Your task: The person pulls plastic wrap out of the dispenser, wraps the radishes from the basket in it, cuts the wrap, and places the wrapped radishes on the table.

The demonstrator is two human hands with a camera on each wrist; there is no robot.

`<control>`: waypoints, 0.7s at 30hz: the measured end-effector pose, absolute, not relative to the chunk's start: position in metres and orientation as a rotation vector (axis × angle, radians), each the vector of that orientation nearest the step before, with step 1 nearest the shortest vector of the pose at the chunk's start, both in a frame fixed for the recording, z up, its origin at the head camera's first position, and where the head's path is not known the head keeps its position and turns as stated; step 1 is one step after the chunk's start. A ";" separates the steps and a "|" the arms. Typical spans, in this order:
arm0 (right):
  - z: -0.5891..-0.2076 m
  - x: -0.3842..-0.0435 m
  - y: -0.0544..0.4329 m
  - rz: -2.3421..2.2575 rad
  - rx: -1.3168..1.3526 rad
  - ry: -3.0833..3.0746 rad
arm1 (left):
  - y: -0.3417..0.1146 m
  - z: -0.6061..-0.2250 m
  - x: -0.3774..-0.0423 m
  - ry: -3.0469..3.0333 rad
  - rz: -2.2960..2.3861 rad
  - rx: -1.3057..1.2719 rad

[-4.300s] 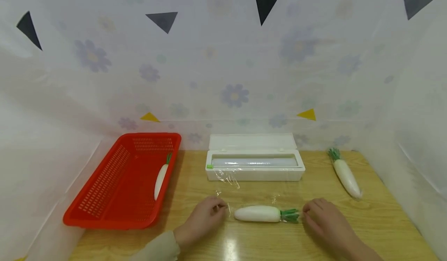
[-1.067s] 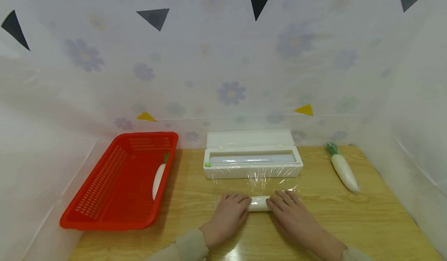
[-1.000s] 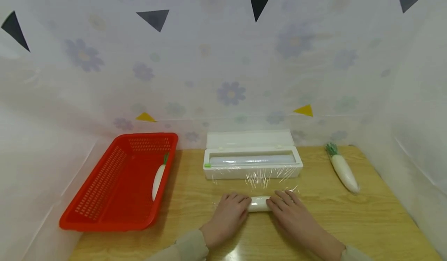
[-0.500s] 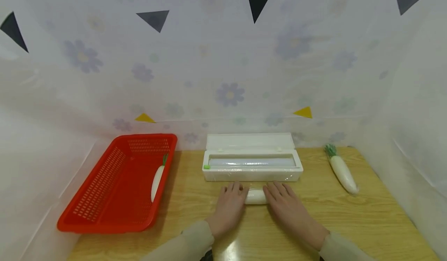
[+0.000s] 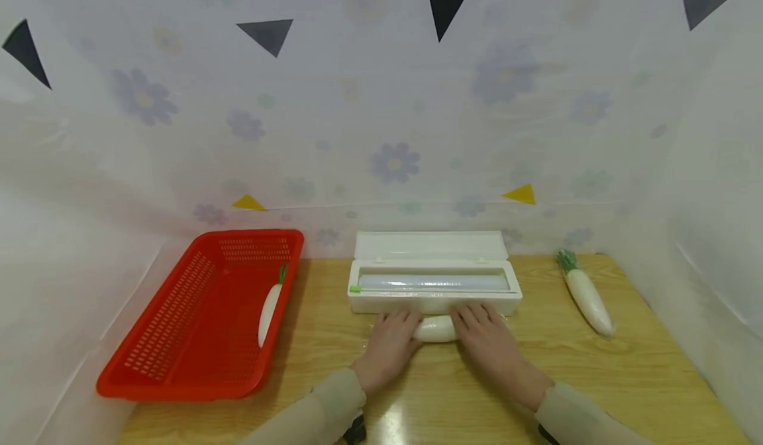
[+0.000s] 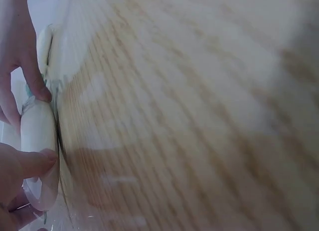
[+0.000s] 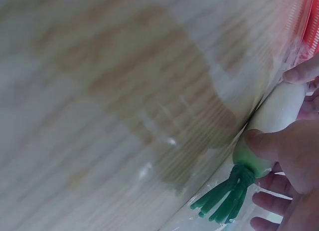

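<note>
White radish (image 5: 435, 329), glossy, green-topped, in clear film (image 7: 183, 222); L hand (image 5: 390, 346) & R hand (image 5: 490, 347) grip it.

No text, label, brand, number or sign can be read in the head view or in either wrist view.
</note>
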State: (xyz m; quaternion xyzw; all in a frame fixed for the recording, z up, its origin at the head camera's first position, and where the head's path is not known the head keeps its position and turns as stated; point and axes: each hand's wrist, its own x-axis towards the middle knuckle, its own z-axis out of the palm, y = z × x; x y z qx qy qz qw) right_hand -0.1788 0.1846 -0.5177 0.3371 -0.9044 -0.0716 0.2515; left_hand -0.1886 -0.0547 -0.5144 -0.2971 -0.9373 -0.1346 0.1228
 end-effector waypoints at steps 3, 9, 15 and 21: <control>-0.519 -0.183 0.186 -0.191 0.900 -2.479 | -0.055 -0.516 -0.191 -2.739 -0.414 -0.860; -0.521 -0.189 0.190 -0.150 0.852 -2.446 | -0.050 -0.516 -0.196 -2.727 -0.412 -0.864; -0.520 -0.191 0.191 -0.086 0.868 -2.380 | -0.049 -0.517 -0.200 -2.758 -0.322 -0.841; -0.517 -0.194 0.195 -0.044 0.856 -2.398 | -0.052 -0.518 -0.202 -2.728 -0.264 -0.842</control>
